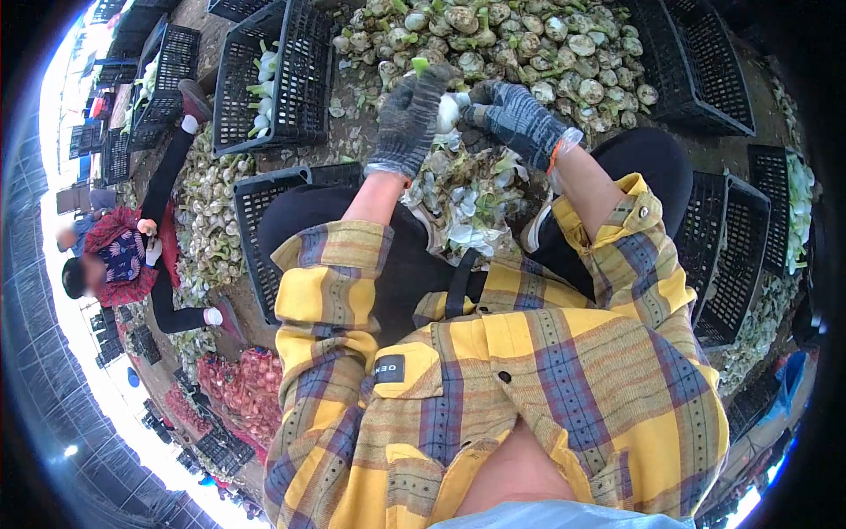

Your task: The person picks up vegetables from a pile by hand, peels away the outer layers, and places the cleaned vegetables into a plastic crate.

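Both of my hands wear grey striped work gloves. My left hand [412,122] is wrapped round a garlic bulb [448,113], whose green cut stem [420,66] sticks up above the fingers. From the other side my right hand [518,122] reaches the same bulb, its fingers pressed together at the bulb's edge; what they pinch is too small to make out. Below the hands, between my legs, lies a heap of loose papery skins [476,198]. A large pile of unpeeled garlic bulbs [529,44] lies just beyond my hands.
A black crate [304,79] holding white bulbs stands at the upper left, another crate [696,62] at the upper right. Crates [736,256] also flank my legs. On the left a person in red [132,256] sits beside more garlic [211,212] and red net sacks [242,397].
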A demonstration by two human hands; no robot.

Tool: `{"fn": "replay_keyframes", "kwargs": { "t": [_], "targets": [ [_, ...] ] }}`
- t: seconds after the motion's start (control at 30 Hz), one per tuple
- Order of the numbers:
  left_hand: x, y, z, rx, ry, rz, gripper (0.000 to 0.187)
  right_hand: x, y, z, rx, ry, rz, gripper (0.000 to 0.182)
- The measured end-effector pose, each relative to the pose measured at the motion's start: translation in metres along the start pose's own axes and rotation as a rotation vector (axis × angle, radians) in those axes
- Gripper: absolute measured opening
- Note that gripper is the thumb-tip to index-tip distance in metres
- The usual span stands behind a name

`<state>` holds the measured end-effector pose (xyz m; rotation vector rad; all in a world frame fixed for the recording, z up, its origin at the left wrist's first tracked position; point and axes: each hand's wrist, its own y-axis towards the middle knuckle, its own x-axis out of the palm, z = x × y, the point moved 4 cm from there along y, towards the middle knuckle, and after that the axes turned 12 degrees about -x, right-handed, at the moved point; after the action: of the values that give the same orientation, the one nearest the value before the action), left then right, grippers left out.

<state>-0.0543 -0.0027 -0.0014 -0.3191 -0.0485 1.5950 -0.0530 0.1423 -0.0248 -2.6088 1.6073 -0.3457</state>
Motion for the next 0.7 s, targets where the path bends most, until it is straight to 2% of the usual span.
{"fn": "replay_keyframes", "kwargs": {
  "t": [0.03,0.1,0.13,0.2,0.23,0.33,0.47,0.5,0.53,0.57,0.63,0.67,0.7],
  "targets": [
    [-0.001,-0.001,0.003,0.000,0.000,0.000,0.034,0.002,-0.002,-0.001,0.000,0.000,0.000,0.027],
    [-0.003,-0.004,0.003,-0.135,0.306,0.033,0.038,0.004,-0.005,-0.003,-0.063,0.089,0.084,0.025],
    [-0.002,-0.006,0.005,-0.136,0.306,0.033,0.038,-0.001,0.000,0.006,-0.062,0.089,0.083,0.025],
    [-0.004,-0.007,0.005,-0.213,0.166,0.139,0.043,-0.022,0.014,0.015,-0.065,-0.102,0.297,0.020],
    [-0.004,-0.005,0.004,-0.189,0.116,0.086,0.045,-0.019,0.007,0.012,0.014,0.156,0.344,0.023],
    [-0.007,-0.002,0.002,-0.217,0.175,0.154,0.043,-0.016,0.008,0.019,0.096,0.320,0.333,0.024],
    [-0.010,0.011,-0.014,-0.151,0.016,0.054,0.042,0.004,-0.001,-0.002,0.134,0.635,0.091,0.026],
    [-0.008,0.012,-0.014,-0.111,-0.044,0.000,0.042,0.006,0.000,-0.002,0.058,0.583,0.019,0.028],
    [-0.005,0.011,-0.013,-0.072,-0.103,-0.054,0.043,0.006,0.000,0.001,0.058,0.584,0.018,0.028],
    [-0.003,0.011,-0.014,-0.074,-0.103,-0.054,0.043,0.003,0.001,0.002,0.003,0.460,0.033,0.028],
    [-0.003,0.006,-0.008,0.028,0.037,0.075,0.043,0.000,0.001,-0.005,-0.080,0.149,0.099,0.025],
    [-0.004,0.004,-0.006,0.028,0.037,0.075,0.043,0.001,0.002,-0.005,-0.080,0.150,0.099,0.025],
    [-0.003,-0.002,-0.005,-0.278,-0.065,0.057,0.041,0.000,0.002,-0.004,-0.109,0.204,0.174,0.024]
  ]
}}
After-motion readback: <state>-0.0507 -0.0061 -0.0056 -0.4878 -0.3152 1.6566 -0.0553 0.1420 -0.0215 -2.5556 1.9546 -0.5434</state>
